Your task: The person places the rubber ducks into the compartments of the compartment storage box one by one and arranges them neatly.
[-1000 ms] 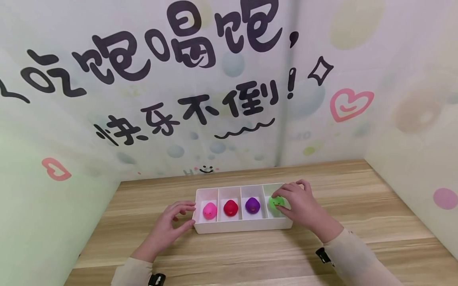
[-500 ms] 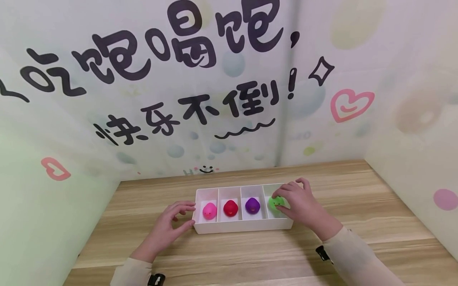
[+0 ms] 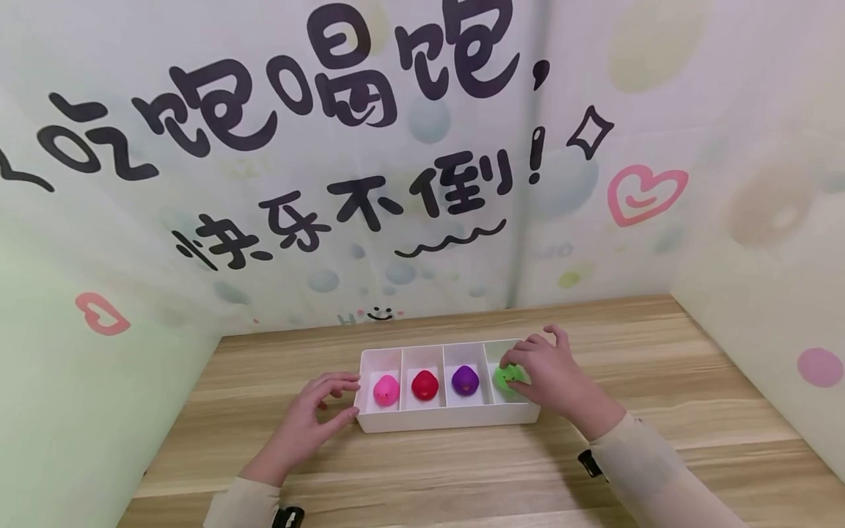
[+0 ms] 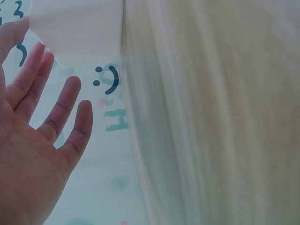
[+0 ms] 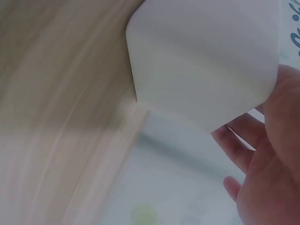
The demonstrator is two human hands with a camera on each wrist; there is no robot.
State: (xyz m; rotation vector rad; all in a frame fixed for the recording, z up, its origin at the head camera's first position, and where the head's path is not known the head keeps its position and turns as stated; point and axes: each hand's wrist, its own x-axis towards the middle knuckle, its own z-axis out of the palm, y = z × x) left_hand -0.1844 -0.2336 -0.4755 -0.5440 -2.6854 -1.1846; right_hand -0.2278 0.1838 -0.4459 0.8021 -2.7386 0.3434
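Observation:
A white tray [image 3: 449, 419] with a row of compartments stands on the table, one small chick-shaped toy in each. From left to right these are a pink toy [image 3: 386, 391], a red toy [image 3: 425, 385], a purple toy [image 3: 465, 380] and a green toy [image 3: 508, 375]. My left hand [image 3: 305, 418] is at the tray's left end, thumb and fingertips right at its corners, the other fingers spread. My right hand [image 3: 551, 370] reaches over the right end, thumb and index finger pinching the green toy. Both wrist views show the tray's outer end walls; the toys are hidden there.
The wooden table [image 3: 449, 477] meets a printed back wall [image 3: 277, 301] just behind the tray. Side walls rise at the left and right. A dark wrist strap [image 3: 590, 463] sits on the right sleeve, and another [image 3: 288, 517] on the left.
My right hand and wrist have shifted very slightly left and up, still at the green toy. The tray and my left hand look unchanged.

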